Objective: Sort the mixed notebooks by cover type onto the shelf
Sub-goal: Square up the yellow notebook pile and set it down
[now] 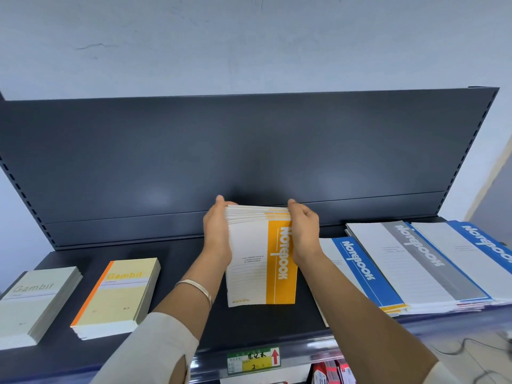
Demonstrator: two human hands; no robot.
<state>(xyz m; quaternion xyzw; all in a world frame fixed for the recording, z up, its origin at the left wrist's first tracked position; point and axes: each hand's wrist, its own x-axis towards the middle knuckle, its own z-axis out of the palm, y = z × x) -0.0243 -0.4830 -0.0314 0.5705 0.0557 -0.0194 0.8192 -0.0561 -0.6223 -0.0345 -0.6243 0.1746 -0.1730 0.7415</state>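
While both hands clamp the orange-band notebook stack [260, 261], it sits mid-shelf, far end lifted.

Curled in a firm grip, the left hand [217, 234] and right hand [304, 231] hold the stack's far end by its two sides, fingers wrapped over the top edge; its near end seems to rest on the dark shelf [177, 250]. From the stack, a grey Gambit stack [36, 300] and a yellow Gambit stack [116, 295] lie toward eight o'clock, and the unsorted pile [415, 259] of blue- and grey-band covers sprawls at three o'clock. I judge the step to be squaring and settling the orange group. Next it wants lowering flat, edges aligned, clear of the blue covers.
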